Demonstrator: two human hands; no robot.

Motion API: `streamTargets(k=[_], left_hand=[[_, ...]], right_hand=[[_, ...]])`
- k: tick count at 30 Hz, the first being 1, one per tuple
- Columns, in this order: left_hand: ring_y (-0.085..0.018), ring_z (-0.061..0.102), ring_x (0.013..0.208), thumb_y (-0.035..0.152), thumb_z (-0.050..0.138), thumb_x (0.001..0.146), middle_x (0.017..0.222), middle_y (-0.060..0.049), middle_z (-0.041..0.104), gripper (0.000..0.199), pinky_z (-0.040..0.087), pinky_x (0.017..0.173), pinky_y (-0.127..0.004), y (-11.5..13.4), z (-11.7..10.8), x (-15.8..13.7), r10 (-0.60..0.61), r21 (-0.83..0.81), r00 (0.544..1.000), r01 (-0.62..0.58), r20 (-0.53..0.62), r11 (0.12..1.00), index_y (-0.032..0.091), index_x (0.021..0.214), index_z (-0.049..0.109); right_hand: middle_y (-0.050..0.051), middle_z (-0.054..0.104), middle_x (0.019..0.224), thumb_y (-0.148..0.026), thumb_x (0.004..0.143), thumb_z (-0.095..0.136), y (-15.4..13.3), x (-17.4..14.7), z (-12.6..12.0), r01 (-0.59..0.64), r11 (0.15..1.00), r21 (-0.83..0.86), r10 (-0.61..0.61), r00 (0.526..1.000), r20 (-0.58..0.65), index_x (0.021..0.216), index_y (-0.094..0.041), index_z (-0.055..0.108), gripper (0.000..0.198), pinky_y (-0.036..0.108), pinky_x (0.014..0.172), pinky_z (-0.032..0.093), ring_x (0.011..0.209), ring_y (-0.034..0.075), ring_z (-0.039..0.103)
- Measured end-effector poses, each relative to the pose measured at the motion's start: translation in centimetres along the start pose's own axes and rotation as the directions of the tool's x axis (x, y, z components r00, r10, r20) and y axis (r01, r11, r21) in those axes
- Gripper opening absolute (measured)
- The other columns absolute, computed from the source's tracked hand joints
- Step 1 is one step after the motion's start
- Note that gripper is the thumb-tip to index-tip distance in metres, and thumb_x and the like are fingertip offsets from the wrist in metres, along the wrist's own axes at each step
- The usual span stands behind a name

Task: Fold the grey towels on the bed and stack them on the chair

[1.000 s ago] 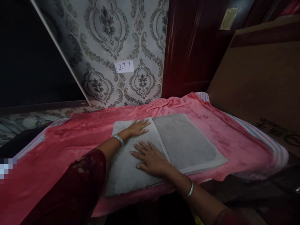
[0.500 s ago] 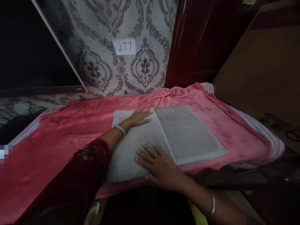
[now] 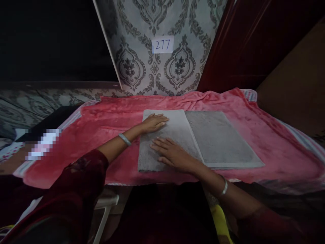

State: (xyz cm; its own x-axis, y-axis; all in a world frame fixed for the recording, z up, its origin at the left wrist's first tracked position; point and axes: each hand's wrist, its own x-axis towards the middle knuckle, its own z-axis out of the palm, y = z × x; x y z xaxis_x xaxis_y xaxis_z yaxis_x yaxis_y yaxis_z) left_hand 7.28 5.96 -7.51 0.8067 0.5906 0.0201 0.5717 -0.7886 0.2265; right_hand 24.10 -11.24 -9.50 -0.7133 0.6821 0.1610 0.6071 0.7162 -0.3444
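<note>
A grey plush cloth (image 3: 223, 142) lies spread on a pink blanket, its left part (image 3: 172, 130) doubled over with a straight raised edge down the middle. My left hand (image 3: 154, 122) rests flat on the far left of this doubled part, fingers together and stretched to the right. Closer to me, my right hand (image 3: 176, 155) lies palm down on the same part, its fingers stretched out to the left. Neither hand grips anything. Both wrists wear silver bracelets.
The pink blanket (image 3: 119, 118) covers the table, with a striped edge at the right. Behind it are patterned wallpaper with a paper marked 277 (image 3: 163, 44), a dark screen (image 3: 50, 40) at left and a dark red panel (image 3: 236, 51) at right. A white chair part (image 3: 108, 202) stands below.
The view has turned, shifting the scene to the right and levelling it. Across the cloth, my left hand has slid leftward and my right hand has moved away from the near edge.
</note>
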Motion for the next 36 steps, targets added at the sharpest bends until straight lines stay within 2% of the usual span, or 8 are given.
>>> streamTargets(k=[4, 9, 13, 17, 20, 23, 29, 36], left_hand=[[-0.028, 0.022, 0.155, 0.046, 0.033, 0.102, 0.165, -0.009, 0.033, 0.058, 0.012, 0.124, -0.056, -0.7, 2.1, -3.7, -0.043, 0.114, 0.999, 0.045, -0.02, 0.992, 0.026, 0.156, 0.039], [-0.029, 0.021, 0.155, 0.046, 0.035, 0.102, 0.166, -0.009, 0.031, 0.059, 0.013, 0.124, -0.056, -1.1, 3.7, -4.0, -0.014, 0.151, 0.996, 0.026, -0.083, 0.988, 0.027, 0.157, 0.036], [-0.03, 0.022, 0.155, 0.048, 0.039, 0.1, 0.166, -0.01, 0.031, 0.059, 0.014, 0.124, -0.057, -1.1, 2.7, -3.6, -0.027, 0.117, 0.998, 0.033, -0.054, 0.993, 0.026, 0.156, 0.038], [-0.03, 0.041, 0.146, 0.039, 0.046, 0.098, 0.155, -0.014, 0.048, 0.052, 0.021, 0.123, -0.055, 2.5, 2.5, -5.0, -0.03, 0.082, 0.998, 0.034, -0.057, 0.996, 0.023, 0.147, 0.051], [-0.027, 0.048, 0.14, 0.036, 0.047, 0.098, 0.147, -0.012, 0.057, 0.047, 0.029, 0.121, -0.047, 7.2, 3.8, -6.9, 0.213, 0.044, 0.977, -0.214, 0.021, 0.976, 0.024, 0.143, 0.055], [-0.027, 0.036, 0.149, 0.042, 0.047, 0.1, 0.155, -0.011, 0.048, 0.054, 0.02, 0.125, -0.047, 10.6, 5.7, -8.4, 0.425, 0.01, 0.902, -0.427, 0.077, 0.904, 0.025, 0.151, 0.046], [-0.027, 0.022, 0.155, 0.044, 0.041, 0.103, 0.164, -0.007, 0.034, 0.06, 0.006, 0.128, -0.053, 10.8, 7.3, -9.1, 0.432, -0.026, 0.9, -0.431, 0.059, 0.902, 0.031, 0.16, 0.029], [-0.025, 0.017, 0.156, 0.038, 0.046, 0.102, 0.166, -0.004, 0.031, 0.061, 0.011, 0.128, -0.054, 10.7, 6.5, -9.3, 0.444, -0.039, 0.894, -0.443, 0.063, 0.896, 0.032, 0.16, 0.027]], right_hand=[[0.01, 0.02, 0.167, -0.046, 0.104, 0.048, 0.4, 2.4, 2.1, -0.003, 1.0, -0.031, 0.006, 0.995, 0.103, 0.161, -0.023, 0.03, 0.063, 0.055, 0.125, 0.011, 0.156, 0.025, 0.01], [0.008, 0.016, 0.168, -0.046, 0.103, 0.05, -1.9, -0.3, 3.1, 0.044, 0.998, 0.055, -0.052, 0.987, 0.155, 0.163, -0.021, 0.021, 0.071, 0.048, 0.127, 0.005, 0.156, 0.021, 0.005], [0.006, 0.034, 0.163, -0.044, 0.105, 0.046, -2.4, -3.0, 1.3, 0.035, 0.964, 0.262, -0.077, 0.986, 0.15, 0.159, -0.024, 0.034, 0.059, 0.043, 0.126, 0.016, 0.153, 0.018, 0.022], [0.006, 0.056, 0.148, -0.036, 0.107, 0.034, 1.1, -4.1, -1.2, -0.109, 0.931, 0.349, 0.161, 0.979, -0.122, 0.151, -0.025, 0.05, 0.048, 0.041, 0.116, 0.039, 0.136, 0.019, 0.052], [0.008, 0.055, 0.149, -0.029, 0.104, 0.032, 4.9, -3.5, -1.7, -0.151, 0.958, 0.244, 0.22, 0.933, -0.285, 0.149, -0.022, 0.052, 0.05, 0.046, 0.119, 0.036, 0.14, 0.021, 0.047], [0.006, 0.051, 0.152, -0.022, 0.102, 0.034, 7.1, -1.8, -1.0, -0.076, 0.989, 0.124, 0.097, 0.98, -0.172, 0.148, -0.023, 0.053, 0.049, 0.048, 0.121, 0.03, 0.147, 0.02, 0.036], [0.005, 0.03, 0.165, -0.041, 0.108, 0.039, 9.1, 2.0, -0.1, 0.07, 0.995, -0.075, -0.063, 0.993, 0.095, 0.157, -0.027, 0.039, 0.051, 0.055, 0.124, 0.014, 0.155, 0.023, 0.015], [0.006, 0.021, 0.167, -0.054, 0.105, 0.039, 17.2, 7.2, -3.0, -0.191, 0.953, -0.236, 0.21, 0.976, 0.056, 0.16, -0.032, 0.031, 0.06, 0.057, 0.122, 0.016, 0.155, 0.029, 0.014]])
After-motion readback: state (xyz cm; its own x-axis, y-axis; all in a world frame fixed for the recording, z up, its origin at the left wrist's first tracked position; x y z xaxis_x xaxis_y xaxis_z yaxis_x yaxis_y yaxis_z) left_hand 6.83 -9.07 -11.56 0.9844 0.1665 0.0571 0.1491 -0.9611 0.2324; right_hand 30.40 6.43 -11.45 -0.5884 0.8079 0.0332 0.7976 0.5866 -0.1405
